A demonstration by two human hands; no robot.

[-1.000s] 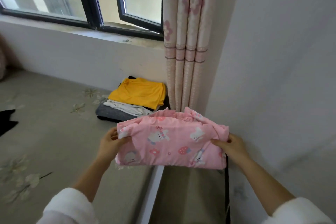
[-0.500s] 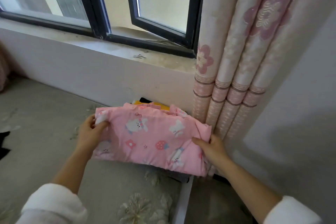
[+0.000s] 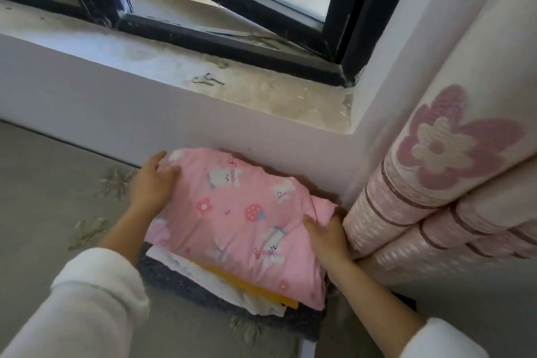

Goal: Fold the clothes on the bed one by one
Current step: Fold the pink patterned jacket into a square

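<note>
A folded pink garment (image 3: 238, 215) printed with rabbits and strawberries lies on top of a stack of folded clothes in the bed's corner. Under it show a yellow piece (image 3: 250, 288), a white piece (image 3: 215, 279) and a dark grey piece (image 3: 186, 285). My left hand (image 3: 152, 183) grips the garment's left end with the thumb on top. My right hand (image 3: 327, 234) holds its right end, pressed close to the curtain.
The stack sits on the grey flowered bed (image 3: 52, 183) against the white wall below a dusty window sill (image 3: 238, 78). A pink flowered curtain (image 3: 441, 183) hangs just right of the stack. The black-framed window (image 3: 261, 11) stands ajar above.
I have carried the pink garment forward and lowered it onto the stack, which now covers most of the yellow piece. The view has moved in close to the corner.
</note>
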